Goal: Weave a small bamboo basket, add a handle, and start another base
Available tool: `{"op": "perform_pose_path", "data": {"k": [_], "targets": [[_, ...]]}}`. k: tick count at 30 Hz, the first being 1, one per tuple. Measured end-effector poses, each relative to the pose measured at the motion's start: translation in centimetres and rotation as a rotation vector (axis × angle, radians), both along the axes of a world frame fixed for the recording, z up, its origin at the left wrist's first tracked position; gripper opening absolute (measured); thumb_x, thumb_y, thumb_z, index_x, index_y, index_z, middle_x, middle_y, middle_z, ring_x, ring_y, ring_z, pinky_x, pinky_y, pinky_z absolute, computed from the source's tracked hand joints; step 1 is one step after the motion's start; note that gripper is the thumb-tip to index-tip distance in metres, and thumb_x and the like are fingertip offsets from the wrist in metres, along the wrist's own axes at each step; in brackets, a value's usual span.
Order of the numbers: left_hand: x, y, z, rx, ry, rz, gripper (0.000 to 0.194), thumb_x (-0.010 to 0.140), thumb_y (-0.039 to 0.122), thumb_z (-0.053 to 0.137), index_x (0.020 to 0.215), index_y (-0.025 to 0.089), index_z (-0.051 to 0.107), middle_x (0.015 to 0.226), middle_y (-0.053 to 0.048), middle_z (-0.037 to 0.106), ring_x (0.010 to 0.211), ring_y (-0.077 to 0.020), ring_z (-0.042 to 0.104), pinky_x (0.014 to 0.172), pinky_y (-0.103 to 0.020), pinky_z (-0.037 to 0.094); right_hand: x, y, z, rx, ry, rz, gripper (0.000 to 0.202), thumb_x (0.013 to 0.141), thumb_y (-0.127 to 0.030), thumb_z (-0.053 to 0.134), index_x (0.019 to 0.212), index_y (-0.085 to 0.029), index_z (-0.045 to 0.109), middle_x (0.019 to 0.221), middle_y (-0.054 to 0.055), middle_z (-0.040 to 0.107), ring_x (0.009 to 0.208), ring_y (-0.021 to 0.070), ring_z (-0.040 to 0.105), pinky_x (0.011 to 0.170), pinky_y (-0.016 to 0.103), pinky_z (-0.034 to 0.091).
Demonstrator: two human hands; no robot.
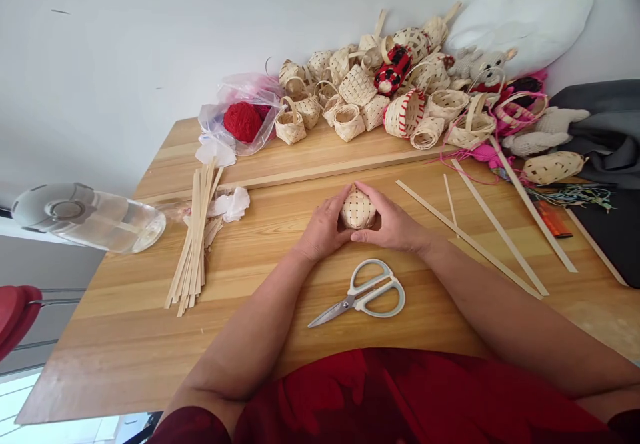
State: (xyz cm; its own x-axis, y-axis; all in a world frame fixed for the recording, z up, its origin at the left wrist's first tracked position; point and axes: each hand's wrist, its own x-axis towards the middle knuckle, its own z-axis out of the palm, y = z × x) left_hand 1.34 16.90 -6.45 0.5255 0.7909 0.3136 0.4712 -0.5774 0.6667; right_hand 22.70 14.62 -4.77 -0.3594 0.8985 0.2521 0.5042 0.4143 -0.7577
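A small woven basket (358, 209) of pale wood strips sits between my two hands at the middle of the table. My left hand (326, 224) curves round its left side, and my right hand (393, 221) wraps its right side. Both thumbs meet in front of it, low down. The basket's underside and outer sides are hidden by my fingers. Closer to me lies a pair of scissors (359, 297) with white handles, blades pointing left. Several loose wood strips (493, 227) lie to the right of my right hand.
A bundle of strips (193, 244) and a water bottle (95, 214) are on the left. Along the wall stand many woven baskets (349, 123), red yarn (243, 122) in a plastic bag and crocheted toys (487, 64). An orange lighter (553, 221) lies right, near a black board (615, 231).
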Motion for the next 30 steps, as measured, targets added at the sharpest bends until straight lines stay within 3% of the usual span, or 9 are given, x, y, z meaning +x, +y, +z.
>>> {"op": "perform_pose_path", "data": {"k": [5,15,23,30], "targets": [[0.3,-0.3,0.0,0.001,-0.026,0.058,0.086,0.080,0.030,0.080,0.156,0.018,0.041,0.150,-0.018,0.059,0.134,-0.0308,0.060,0.115,-0.047,0.046,-0.7,-0.1,-0.5,0.063,0.024,-0.136,0.097,0.077,-0.059,0.082,0.156,-0.019,0.044,0.152,0.019,0.058,0.138,0.0393,0.057,0.114,0.057,0.048],[0.8,-0.9,-0.1,0.112,0.013,0.124,0.068,0.087,0.028,0.073,0.148,0.014,0.047,0.143,-0.018,0.064,0.127,-0.0282,0.063,0.111,-0.043,0.051,-1.0,-0.7,-0.7,0.194,-0.037,-0.169,0.081,0.082,-0.058,0.077,0.148,-0.018,0.053,0.142,0.019,0.067,0.126,0.0376,0.066,0.107,0.054,0.054],[0.8,-1.1,0.1,0.098,0.048,0.138,0.074,0.087,0.032,0.073,0.152,0.017,0.043,0.146,-0.018,0.062,0.131,-0.0300,0.061,0.113,-0.047,0.049,-0.9,-0.3,-0.6,0.186,-0.010,-0.154,0.080,0.082,-0.059,0.076,0.147,-0.018,0.054,0.140,0.019,0.067,0.126,0.0369,0.066,0.108,0.055,0.052],[0.6,-0.9,0.1,0.062,0.076,0.112,0.089,0.082,0.030,0.074,0.159,0.012,0.032,0.149,-0.022,0.058,0.136,-0.0347,0.058,0.115,-0.052,0.047,-0.3,0.3,-0.1,0.103,-0.029,-0.110,0.096,0.071,-0.059,0.085,0.152,-0.021,0.052,0.148,0.019,0.062,0.135,0.0392,0.059,0.114,0.058,0.046]]}}
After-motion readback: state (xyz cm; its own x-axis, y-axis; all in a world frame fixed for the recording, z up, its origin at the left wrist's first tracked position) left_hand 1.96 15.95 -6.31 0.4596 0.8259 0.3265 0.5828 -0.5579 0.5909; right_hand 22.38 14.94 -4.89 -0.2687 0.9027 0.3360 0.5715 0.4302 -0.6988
